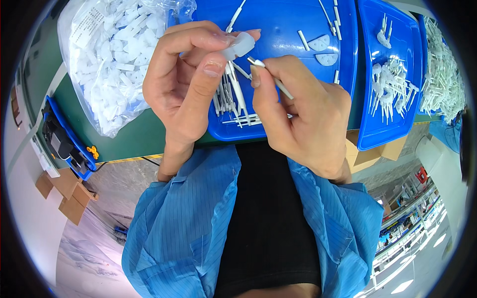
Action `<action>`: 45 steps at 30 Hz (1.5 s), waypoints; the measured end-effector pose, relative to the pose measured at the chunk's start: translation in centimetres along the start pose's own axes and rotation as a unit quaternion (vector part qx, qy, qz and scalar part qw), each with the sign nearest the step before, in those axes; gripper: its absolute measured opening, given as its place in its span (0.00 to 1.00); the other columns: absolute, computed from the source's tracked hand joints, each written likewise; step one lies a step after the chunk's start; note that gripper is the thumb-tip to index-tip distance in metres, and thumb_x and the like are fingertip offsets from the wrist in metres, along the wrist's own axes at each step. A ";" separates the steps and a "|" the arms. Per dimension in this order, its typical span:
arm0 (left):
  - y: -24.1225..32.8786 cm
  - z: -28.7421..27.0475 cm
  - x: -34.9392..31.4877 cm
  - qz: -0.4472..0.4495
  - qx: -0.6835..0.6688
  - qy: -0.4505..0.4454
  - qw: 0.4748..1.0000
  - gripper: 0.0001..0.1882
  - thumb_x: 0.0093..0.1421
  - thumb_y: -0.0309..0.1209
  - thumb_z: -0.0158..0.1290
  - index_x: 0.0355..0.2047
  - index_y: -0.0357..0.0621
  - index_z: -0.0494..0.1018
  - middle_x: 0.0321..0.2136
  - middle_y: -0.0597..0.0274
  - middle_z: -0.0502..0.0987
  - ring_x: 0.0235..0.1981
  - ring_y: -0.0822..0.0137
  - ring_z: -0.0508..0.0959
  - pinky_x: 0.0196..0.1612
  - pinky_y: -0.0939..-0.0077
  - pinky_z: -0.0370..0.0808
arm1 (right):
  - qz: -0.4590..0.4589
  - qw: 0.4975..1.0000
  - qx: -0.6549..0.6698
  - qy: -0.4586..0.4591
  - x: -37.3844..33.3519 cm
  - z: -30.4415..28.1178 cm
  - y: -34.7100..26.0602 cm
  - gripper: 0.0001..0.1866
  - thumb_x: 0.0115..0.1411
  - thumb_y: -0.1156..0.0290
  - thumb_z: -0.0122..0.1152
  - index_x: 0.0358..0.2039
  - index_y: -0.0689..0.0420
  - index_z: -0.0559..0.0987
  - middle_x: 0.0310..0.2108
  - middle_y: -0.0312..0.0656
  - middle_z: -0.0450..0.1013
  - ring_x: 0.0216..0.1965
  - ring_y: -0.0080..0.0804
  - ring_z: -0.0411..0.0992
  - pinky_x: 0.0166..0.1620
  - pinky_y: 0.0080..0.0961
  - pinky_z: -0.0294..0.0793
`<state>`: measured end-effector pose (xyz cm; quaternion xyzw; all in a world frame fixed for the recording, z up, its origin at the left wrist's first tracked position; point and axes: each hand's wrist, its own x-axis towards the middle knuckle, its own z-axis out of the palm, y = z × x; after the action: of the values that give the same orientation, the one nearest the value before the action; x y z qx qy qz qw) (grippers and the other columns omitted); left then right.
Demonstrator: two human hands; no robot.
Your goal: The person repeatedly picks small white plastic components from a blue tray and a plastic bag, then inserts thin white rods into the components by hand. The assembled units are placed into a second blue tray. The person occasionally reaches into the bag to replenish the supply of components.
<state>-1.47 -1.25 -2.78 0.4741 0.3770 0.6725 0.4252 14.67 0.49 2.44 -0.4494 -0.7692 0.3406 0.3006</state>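
My left hand (186,82) pinches a small translucent white plastic piece (239,45) between thumb and fingers, above a blue tray (280,22). A thin white rod with a dark tip (256,61) is gripped in my right hand (303,107), its tip pointing at the plastic piece with a small gap between. White rods (234,89) stand below the held piece, partly hidden by my left hand. Several grey-tipped rods (223,102) lie in the tray below the hands. Two wedge-shaped white pieces (326,59) rest at the tray's right side near a loose rod (303,40).
A clear bag of white plastic pieces (124,49) lies at the left on the green table (134,141). Farther right, a second blue tray (370,131) holds pieces fitted with rods (390,87), and beyond it is a heap of similar ones (442,79). A blue bin (69,134) stands far left.
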 end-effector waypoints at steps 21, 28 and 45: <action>0.4 -0.5 0.0 0.033 -0.045 -0.026 0.998 0.14 0.52 0.14 0.62 0.39 0.28 0.73 0.40 0.47 0.75 0.40 0.60 0.82 0.44 0.75 0.81 | 0.073 0.941 0.318 -0.092 -0.1 -0.2 1.4 0.05 0.63 0.75 0.59 0.39 0.61 0.76 0.25 0.40 0.76 0.20 0.23 0.73 0.24 0.18 0.70; 1.2 -1.0 0.8 0.112 0.095 -0.082 0.986 0.16 0.49 0.18 0.65 0.39 0.27 0.74 0.34 0.45 0.77 0.36 0.57 0.83 0.40 0.70 0.82 | -0.123 0.992 -0.029 0.030 -0.4 0.4 0.4 0.07 0.62 0.75 0.60 0.39 0.63 0.76 0.25 0.44 0.76 0.19 0.35 0.75 0.23 0.22 0.72; 0.6 -0.7 -0.3 0.061 0.130 -0.040 0.989 0.26 0.48 0.37 0.68 0.42 0.30 0.75 0.50 0.33 0.71 0.43 0.42 0.80 0.44 0.56 0.83 | -0.168 0.984 0.058 0.030 -0.1 0.6 2.8 0.10 0.55 0.81 0.62 0.38 0.65 0.77 0.26 0.46 0.70 0.25 0.38 0.68 0.27 0.28 0.67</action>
<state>-2.23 -1.83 -2.50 0.5742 0.4144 0.6226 0.3330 15.55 1.27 -0.13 -0.3052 -0.8035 0.3154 0.4021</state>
